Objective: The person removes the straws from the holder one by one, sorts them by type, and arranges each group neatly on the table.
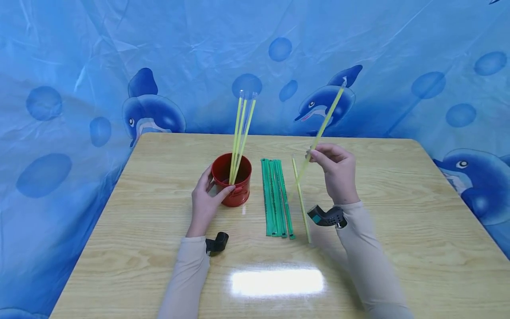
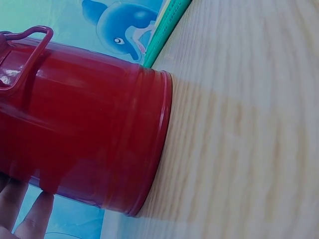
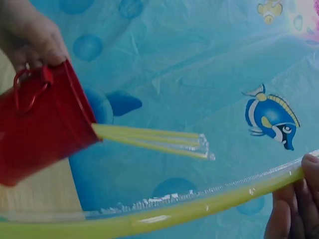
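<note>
My left hand holds a small red bucket upright on the table, thumb at the near rim and fingers round its left side. Several yellow straws in clear wrappers stand in the bucket and lean slightly right. Above the table, my right hand pinches another wrapped yellow straw between thumb and fingers, tilted with its top to the right. The right wrist view shows this straw close up, its clear wrapper along one side. In the left wrist view, the bucket's wire handle shows.
Between the hands, several green strips lie side by side on the wooden table. One more yellow straw lies just right of them, partly overlapped by the held straw. A blue dolphin-print sheet hangs behind the table.
</note>
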The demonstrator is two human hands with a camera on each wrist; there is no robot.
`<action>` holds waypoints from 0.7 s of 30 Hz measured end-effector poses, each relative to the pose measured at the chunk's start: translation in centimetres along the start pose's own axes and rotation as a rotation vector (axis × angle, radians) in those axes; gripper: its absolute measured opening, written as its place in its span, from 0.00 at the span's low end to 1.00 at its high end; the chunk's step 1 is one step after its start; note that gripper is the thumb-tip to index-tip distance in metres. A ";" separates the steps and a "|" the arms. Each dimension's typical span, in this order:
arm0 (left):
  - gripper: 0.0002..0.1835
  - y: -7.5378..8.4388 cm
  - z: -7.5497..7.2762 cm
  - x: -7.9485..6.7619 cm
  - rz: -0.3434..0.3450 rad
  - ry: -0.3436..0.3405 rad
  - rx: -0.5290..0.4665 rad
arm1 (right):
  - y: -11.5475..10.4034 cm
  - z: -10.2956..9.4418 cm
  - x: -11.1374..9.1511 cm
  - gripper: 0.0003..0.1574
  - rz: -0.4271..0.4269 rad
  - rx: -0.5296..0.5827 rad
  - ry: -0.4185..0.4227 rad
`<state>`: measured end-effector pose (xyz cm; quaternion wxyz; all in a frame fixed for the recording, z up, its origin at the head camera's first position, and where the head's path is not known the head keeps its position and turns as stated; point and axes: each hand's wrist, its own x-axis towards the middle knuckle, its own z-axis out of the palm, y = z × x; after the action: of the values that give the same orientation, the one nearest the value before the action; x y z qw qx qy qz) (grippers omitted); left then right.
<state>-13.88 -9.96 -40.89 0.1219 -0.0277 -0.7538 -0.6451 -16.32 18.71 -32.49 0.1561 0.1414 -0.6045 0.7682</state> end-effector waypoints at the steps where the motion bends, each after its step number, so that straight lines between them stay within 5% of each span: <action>1: 0.42 0.0 0.0 0.0 -0.004 0.001 0.004 | 0.0 -0.4 0.0 0.06 0.027 -0.024 -0.002; 9: 0.42 0.0 -0.1 0.0 0.000 -0.003 0.007 | 0.1 -3.1 -0.1 0.08 0.222 -0.133 -0.102; 21: 0.42 0.0 -0.1 -0.1 0.007 -0.005 0.006 | 1.0 -5.1 -0.8 0.10 0.368 -0.173 -0.095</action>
<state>-13.83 -10.01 -40.94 0.1225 -0.0317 -0.7558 -0.6425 -16.17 23.43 -34.86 -0.0040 0.0511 -0.6904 0.7216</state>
